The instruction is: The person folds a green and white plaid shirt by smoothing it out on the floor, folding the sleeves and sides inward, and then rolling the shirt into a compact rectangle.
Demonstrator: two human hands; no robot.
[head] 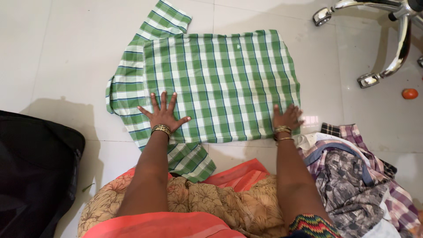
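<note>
While both hands press flat on it, the green checked shirt [220, 83] lies spread on the white tiled floor [66, 57], filling the upper middle of the frame. Its long axis runs left to right: the collar end and sleeves sit at the left, one sleeve pointing to the upper left and the other toward the lower middle, and the hem edge stands at the right.

The left hand [164, 115] is fully open, fingers splayed, palm down on the cloth near the shirt's lower left, just right of the collar end. It grips nothing. The right hand [287, 117] rests on the lower right corner of the shirt, close to the hem; its fingers look loosely bent over the cloth, and I cannot tell if they pinch the edge or only press it. Bangles ring both wrists.

So the shirt lies straight ahead of both hands, with most of its cloth beyond the fingertips toward the top of the frame. The left hand is nearer the sleeves, the right nearer the hem.

A heap of other clothes [357, 176] sits at the lower right, touching the shirt's corner. A black bag [35, 167] fills the lower left, a chrome chair base [387, 39] the upper right, and a small orange ball [410, 93] lies near it.
</note>
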